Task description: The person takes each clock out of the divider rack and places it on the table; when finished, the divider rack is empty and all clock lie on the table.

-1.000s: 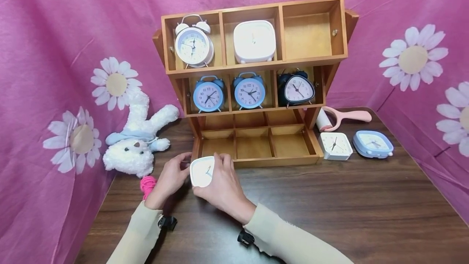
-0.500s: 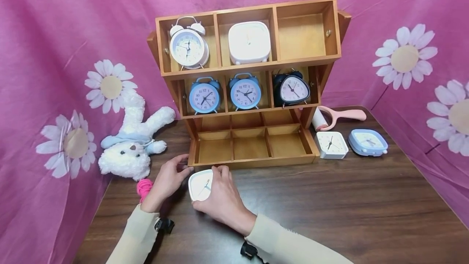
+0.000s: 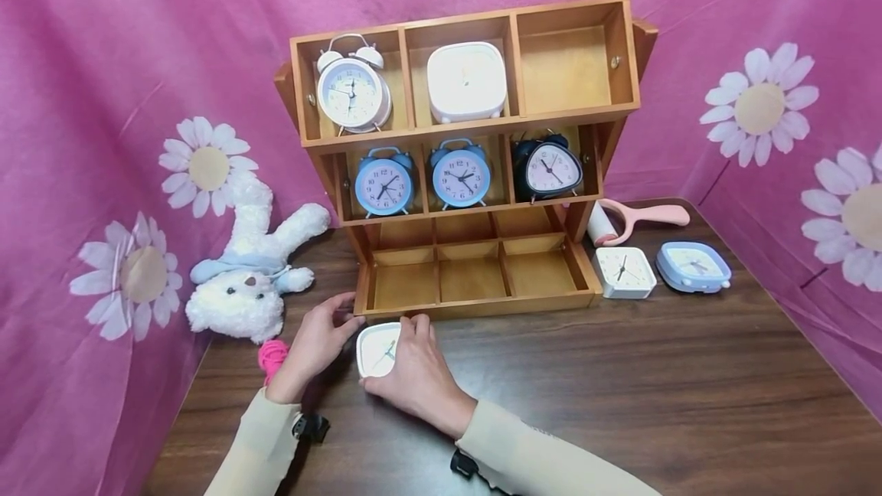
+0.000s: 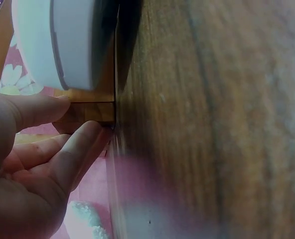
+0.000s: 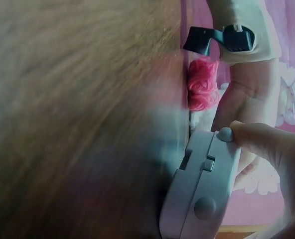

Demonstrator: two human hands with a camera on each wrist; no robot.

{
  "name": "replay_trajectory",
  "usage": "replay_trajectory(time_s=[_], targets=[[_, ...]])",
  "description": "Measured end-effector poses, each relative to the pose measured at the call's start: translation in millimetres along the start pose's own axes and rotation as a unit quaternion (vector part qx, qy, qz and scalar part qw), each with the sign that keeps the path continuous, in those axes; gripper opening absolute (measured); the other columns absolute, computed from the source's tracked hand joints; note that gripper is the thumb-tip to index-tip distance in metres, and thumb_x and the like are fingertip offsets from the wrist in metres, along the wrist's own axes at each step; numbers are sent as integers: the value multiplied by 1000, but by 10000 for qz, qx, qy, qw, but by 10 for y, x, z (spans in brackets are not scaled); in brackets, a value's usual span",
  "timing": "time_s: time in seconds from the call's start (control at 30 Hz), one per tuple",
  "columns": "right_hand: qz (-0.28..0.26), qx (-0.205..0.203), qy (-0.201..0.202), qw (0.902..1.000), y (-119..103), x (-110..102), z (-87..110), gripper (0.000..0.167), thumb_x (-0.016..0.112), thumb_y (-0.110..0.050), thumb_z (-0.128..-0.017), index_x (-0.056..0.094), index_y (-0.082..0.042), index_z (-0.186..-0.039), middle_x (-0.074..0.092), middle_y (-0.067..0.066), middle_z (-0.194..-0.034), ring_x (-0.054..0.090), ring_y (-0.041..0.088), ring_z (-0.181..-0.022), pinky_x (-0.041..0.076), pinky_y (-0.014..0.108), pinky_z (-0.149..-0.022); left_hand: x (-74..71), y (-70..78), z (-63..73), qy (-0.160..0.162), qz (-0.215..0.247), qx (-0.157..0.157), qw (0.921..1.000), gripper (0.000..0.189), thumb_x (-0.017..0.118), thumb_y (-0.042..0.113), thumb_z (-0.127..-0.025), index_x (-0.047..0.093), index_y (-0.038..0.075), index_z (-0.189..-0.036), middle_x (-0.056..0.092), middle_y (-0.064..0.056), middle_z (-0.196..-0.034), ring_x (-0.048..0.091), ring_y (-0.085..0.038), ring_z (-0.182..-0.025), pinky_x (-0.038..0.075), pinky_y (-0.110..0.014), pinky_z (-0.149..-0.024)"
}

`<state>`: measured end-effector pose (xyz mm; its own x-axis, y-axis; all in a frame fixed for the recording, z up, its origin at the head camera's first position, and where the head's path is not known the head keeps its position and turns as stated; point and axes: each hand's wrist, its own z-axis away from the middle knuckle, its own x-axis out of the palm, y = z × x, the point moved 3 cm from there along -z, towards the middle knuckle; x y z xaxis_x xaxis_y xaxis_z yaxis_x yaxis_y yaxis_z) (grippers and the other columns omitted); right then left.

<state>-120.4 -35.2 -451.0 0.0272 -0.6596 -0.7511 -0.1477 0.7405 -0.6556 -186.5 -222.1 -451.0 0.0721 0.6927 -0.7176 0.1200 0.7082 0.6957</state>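
In the head view my right hand (image 3: pixel 422 375) grips a small white alarm clock (image 3: pixel 375 350), its face turned up, just in front of the wooden shelf (image 3: pixel 482 308). Its thumb touches a round button (image 5: pixel 225 134) on the clock's side in the right wrist view. The clock sits low over the tabletop; whether it rests there I cannot tell. My left hand (image 3: pixel 318 344) is at the shelf's front left corner, thumb and fingers (image 4: pixel 80 144) either side of the wood, fairly straight. Part of the clock face is hidden by my right hand.
Several alarm clocks stand in the upper tiers, including a black one (image 3: pixel 553 167). Right of the shelf are a white square clock (image 3: pixel 625 272), a blue clock (image 3: pixel 692 266) and a pink-handled lint roller (image 3: pixel 648 216). At left lie a white teddy bear (image 3: pixel 234 305) and pink yarn (image 3: pixel 273 357).
My right hand has drawn the white clock back from the shelf's front edge toward me, then stayed nearly still. The left hand keeps its place by the corner. The head view has shifted slightly.
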Motion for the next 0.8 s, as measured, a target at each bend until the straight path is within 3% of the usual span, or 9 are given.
replay_trajectory(time_s=[0.1, 0.33, 0.6, 0.7, 0.8], targets=[[-134, 138, -34, 9998, 5, 6, -24, 114, 105, -46, -67, 54, 12, -150, 55, 21, -133, 62, 36, -121, 61, 49, -105, 4, 9, 8, 16, -16, -72, 10000, 46, 77, 12, -105, 67, -3, -147, 82, -25, -125, 81, -36, -112, 63, -56, -102], [-470, 208, 5, 9987, 34, -25, -30, 104, 102, -41, -73, 56, 9, -152, 56, 20, -134, 65, 37, -121, 61, 52, -103, 14, -75, -26, 217, 3, 316, 9993, 47, 80, 17, -102, 70, -4, -143, 82, -25, -117, 82, -32, -102, 65, -48, -88], [-737, 99, -2, 9972, 56, -53, -12, 101, 100, -36, -74, 55, 6, -154, 57, 19, -140, 69, 35, -120, 62, 52, -102, 7, -23, -4, 37, -109, -119, 9999, 47, 78, 14, -105, 67, -2, -148, 82, -24, -121, 81, -34, -110, 64, -47, -93], [-866, 24, -36, 9962, 61, -70, -9, 100, 100, -37, -75, 55, 4, -155, 56, 17, -145, 69, 34, -123, 61, 51, -104, 122, -390, -146, 107, -93, 102, 9998, 49, 80, 27, -105, 70, 5, -147, 85, -15, -117, 82, -24, -105, 64, -40, -88], [-1103, -72, -55, 9939, 67, -112, -3, 98, 99, -37, -78, 55, 1, -157, 56, 15, -151, 69, 33, -128, 60, 51, -107, 125, -411, -151, 130, -23, 196, 9997, 48, 81, 26, -104, 71, 4, -145, 85, -15, -115, 82, -24, -103, 65, -42, -88]])
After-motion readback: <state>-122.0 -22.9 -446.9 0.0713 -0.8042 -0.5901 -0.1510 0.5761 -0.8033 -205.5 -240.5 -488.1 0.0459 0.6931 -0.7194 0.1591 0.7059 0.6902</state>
